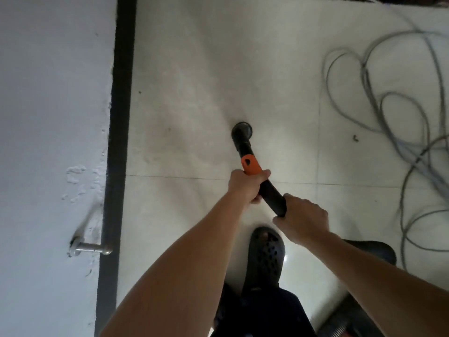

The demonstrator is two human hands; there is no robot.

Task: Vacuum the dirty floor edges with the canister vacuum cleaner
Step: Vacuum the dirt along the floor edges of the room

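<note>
I hold a black vacuum wand with an orange collar over the white tiled floor. Its round open nozzle points down at the tile in the middle of the view, well to the right of the dark skirting strip that runs along the white wall. My left hand grips the wand just below the orange collar. My right hand grips the lower end of the black handle. A ribbed hose shows at the bottom right.
Grey cables lie in loose loops on the floor at the right. A small dark scrap lies near them. A metal pipe stub sticks out of the wall low on the left. My black clogs stand below the hands.
</note>
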